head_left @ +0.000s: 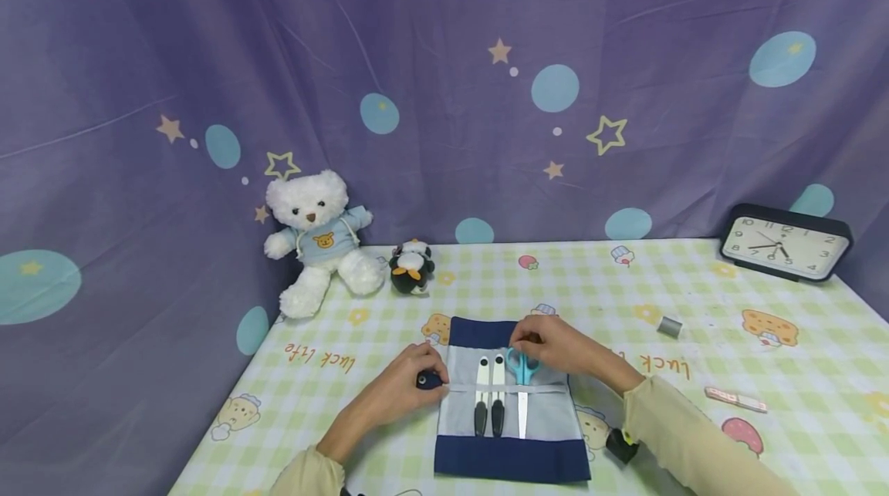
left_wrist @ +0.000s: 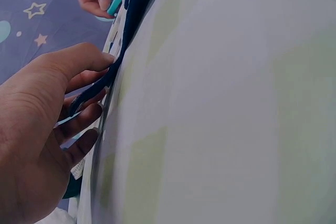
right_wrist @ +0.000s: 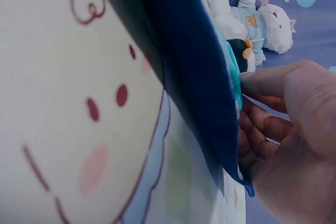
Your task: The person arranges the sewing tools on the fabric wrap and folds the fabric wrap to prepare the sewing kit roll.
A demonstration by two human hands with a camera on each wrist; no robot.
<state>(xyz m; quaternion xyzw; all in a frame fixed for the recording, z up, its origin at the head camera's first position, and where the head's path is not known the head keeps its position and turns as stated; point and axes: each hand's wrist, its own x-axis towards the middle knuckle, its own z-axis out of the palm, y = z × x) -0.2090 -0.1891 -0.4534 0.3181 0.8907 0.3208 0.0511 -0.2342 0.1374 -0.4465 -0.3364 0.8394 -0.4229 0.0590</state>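
Observation:
An unfolded navy-and-grey fabric tool roll (head_left: pixel 512 460) lies on the table in the head view. Its pale elastic strap (head_left: pixel 461 387) crosses two slim white tools with black ends (head_left: pixel 489 396) and a pair of scissors (head_left: pixel 522 413) with turquoise handles, blade toward me. My right hand (head_left: pixel 552 343) pinches the scissors' handles at the roll's upper right; the right wrist view has the thumb against the turquoise handle (right_wrist: pixel 234 72). At the left edge, my left hand (head_left: pixel 408 379) pinches the roll's navy tab (head_left: pixel 429 380) between thumb and fingers, with other fingers loosely bent in the left wrist view.
A white teddy bear (head_left: pixel 319 241) and a penguin toy (head_left: pixel 411 268) sit at the back left. At the back right stands a black-framed clock (head_left: pixel 785 243). A small grey cylinder (head_left: pixel 670 327) and a pink-and-white strip (head_left: pixel 736 399) lie to the right on the checked tablecloth (head_left: pixel 389 311).

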